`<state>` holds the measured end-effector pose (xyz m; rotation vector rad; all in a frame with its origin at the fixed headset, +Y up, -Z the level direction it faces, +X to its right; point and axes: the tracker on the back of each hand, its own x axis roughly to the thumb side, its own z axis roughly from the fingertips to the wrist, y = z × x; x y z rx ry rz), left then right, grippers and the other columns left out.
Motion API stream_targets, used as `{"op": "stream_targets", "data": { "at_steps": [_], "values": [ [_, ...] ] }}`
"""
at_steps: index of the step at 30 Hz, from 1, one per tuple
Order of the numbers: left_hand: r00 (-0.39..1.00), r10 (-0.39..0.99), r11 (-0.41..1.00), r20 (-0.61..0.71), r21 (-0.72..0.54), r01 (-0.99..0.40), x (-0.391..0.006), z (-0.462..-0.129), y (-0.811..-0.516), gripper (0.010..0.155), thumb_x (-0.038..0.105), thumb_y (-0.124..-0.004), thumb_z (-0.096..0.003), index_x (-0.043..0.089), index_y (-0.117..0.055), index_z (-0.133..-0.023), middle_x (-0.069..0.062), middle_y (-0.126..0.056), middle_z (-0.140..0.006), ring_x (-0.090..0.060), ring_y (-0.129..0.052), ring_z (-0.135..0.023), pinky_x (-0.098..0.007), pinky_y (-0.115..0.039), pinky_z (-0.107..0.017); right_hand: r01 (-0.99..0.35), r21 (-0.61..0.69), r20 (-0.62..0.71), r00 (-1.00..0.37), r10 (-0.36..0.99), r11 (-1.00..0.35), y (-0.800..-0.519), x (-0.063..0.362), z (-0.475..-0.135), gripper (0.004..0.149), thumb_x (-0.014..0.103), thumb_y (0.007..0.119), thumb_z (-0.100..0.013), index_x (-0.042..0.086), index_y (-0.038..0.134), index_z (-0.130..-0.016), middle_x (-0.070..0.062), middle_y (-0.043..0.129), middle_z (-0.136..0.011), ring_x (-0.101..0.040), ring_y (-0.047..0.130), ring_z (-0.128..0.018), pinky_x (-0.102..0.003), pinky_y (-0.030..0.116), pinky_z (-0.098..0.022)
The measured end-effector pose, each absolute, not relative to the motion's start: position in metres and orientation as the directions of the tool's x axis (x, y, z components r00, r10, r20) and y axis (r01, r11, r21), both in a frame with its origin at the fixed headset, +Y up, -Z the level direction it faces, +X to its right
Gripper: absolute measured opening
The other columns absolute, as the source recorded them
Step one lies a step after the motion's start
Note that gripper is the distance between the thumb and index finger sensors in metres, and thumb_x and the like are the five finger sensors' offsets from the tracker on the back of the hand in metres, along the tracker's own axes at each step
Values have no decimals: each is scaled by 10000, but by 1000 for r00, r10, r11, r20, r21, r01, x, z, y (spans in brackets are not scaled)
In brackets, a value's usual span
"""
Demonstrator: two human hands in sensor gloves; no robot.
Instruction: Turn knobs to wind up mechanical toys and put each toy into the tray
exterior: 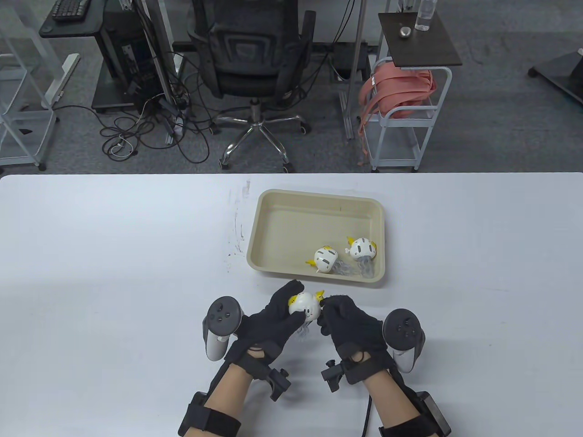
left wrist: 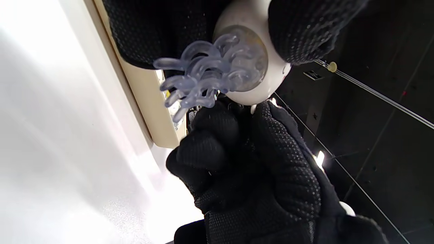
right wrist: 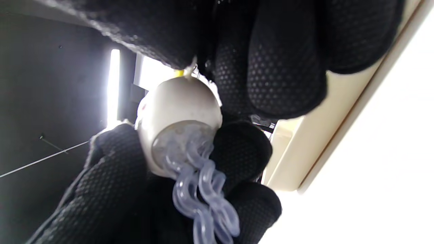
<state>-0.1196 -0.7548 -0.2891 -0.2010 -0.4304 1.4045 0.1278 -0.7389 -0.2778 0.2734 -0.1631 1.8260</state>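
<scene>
A white jellyfish toy (exterior: 304, 307) with clear tentacles (left wrist: 203, 74) is held just above the table, in front of the beige tray (exterior: 314, 195). My left hand (exterior: 283, 304) grips its round body from the left. My right hand (exterior: 333, 307) pinches the yellow knob (exterior: 320, 295) on the toy's right side. The right wrist view shows the same toy (right wrist: 176, 105) from below, with its tentacles (right wrist: 203, 189) hanging down between the gloves. Two more such toys (exterior: 325, 258) (exterior: 363, 247) lie in the tray's near right corner.
The tray's near wall (left wrist: 149, 112) (right wrist: 332, 112) runs just beyond my hands. White tabletop (exterior: 114, 273) stretches out to both sides. An office chair (exterior: 253, 59) and a wire cart (exterior: 401, 114) stand past the table's far edge.
</scene>
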Motion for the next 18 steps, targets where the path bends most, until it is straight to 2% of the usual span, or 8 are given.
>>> {"op": "stream_targets", "data": {
  "at_steps": [3, 6, 12, 18],
  "values": [
    [107, 981, 161, 159, -380, -911, -120, -289, -756, 717, 440, -764, -517, 200, -456, -1118, -179, -751, -1037, -241, -1027, -758, -438, -814, -641, -951, 42, 286, -283, 915, -307, -737, 124, -276, 490, 252, 791, -504, -25, 732, -904, -252, 898, -744, -357, 928, -529, -584, 727, -477],
    [82, 987, 128, 135, -382, -915, -120, -290, -757, 723, 446, -758, -520, 187, -448, -1119, -196, -764, -1018, -232, -1040, -737, -431, -829, -628, -939, 53, 305, -308, 901, -339, -735, 120, -275, 498, 235, 763, -509, -36, 694, -921, -248, 880, -772, -363, 917, -556, -588, 717, -492],
    [21, 996, 55, 89, -410, -911, -119, -290, -760, 722, 455, -753, -524, 171, -460, -1119, -215, -797, -978, -216, -1062, -700, -420, -851, -609, -905, 14, 381, -389, 839, -426, -730, 118, -272, 472, 232, 720, -503, -59, 689, -874, -218, 902, -722, -346, 923, -516, -583, 723, -485],
    [-71, 997, -60, 8, -445, -894, -117, -290, -764, 719, 470, -750, -528, 115, -495, -1099, -232, -843, -925, -194, -1093, -650, -408, -880, -581, -848, -113, 500, -499, 708, -517, -722, 118, -267, 458, 253, 708, -478, -67, 746, -804, -194, 955, -613, -307, 950, -418, -554, 761, -439]
  ]
}}
